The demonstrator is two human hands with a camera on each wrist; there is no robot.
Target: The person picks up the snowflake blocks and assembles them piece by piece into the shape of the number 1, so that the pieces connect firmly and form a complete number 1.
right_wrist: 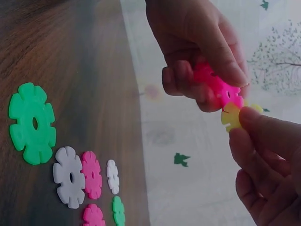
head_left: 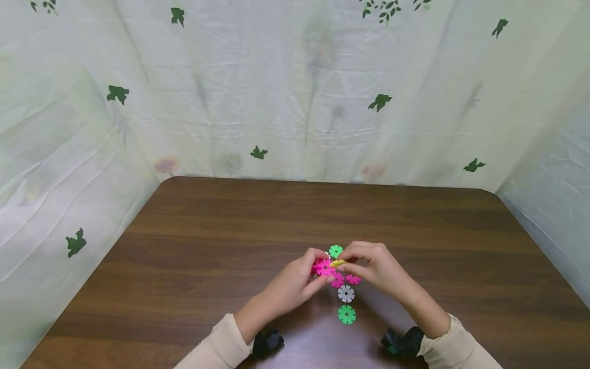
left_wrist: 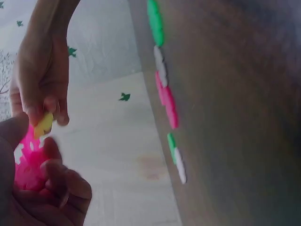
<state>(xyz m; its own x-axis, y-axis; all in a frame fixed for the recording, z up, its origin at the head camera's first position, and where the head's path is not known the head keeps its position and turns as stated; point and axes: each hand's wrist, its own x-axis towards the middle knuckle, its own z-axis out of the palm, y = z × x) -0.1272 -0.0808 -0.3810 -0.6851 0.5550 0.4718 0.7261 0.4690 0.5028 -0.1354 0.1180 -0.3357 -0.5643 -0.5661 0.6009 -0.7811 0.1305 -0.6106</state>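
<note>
My left hand holds pink notched flower-shaped discs, which look joined together, above the table. Between the thumb and forefinger of my right hand is a yellow notched disc. Its edge meets the rim of the pink piece; whether the slots interlock I cannot tell. Fingers cover part of both pieces. Below the hands, loose discs lie flat: a green one nearest me, a white one, two pink ones, another green one and a partly hidden white one.
The brown wooden table has a pale curtain with green bird and leaf prints behind it and at its sides. A black device sits at my left wrist, another black device at my right.
</note>
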